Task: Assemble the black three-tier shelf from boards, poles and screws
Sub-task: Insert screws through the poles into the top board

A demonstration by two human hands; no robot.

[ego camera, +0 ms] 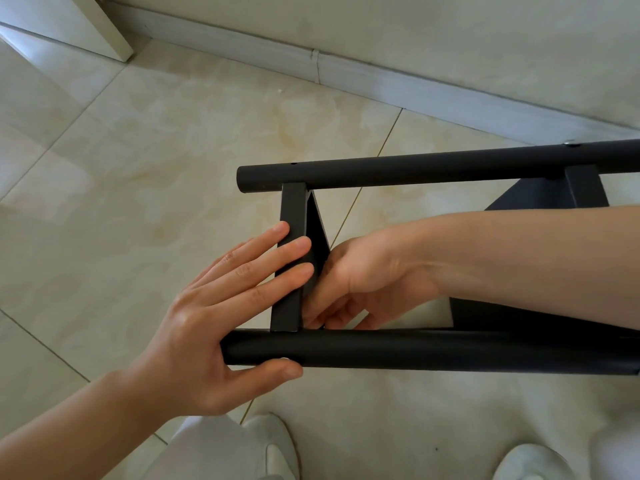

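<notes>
Head camera looks down on a partly built black shelf lying on its side over a pale tiled floor [173, 140], close to a grey skirting board [346, 69]. Two round poles run across the view: the far pole [433, 166] and the near pole [433, 351], with an end board [292, 258] seen edge-on bridging them near their left ends, and a second board [585, 188] further right. The left hand [221, 306] lies with straight fingers pressed flat on the end board's edge while its thumb hooks under the near pole, so it steadies rather than clenches. The right hand [349, 285] reaches in behind the end board with curled fingers at the joint with the near pole; whatever they pinch, perhaps a screw, is hidden, so I cannot tell what it holds. A small screw head [568, 143] shows on the far pole above the second board. The frame looks like painted metal tube and thin board: stiff, fairly light, smooth enough to slide on tile and roll on its round poles. It probably racks until every joint is tight, so holding a pole right beside a joint seems safest, rather than mid-span or by a board's thin edge. White shoes [277, 445] stand just below.
</notes>
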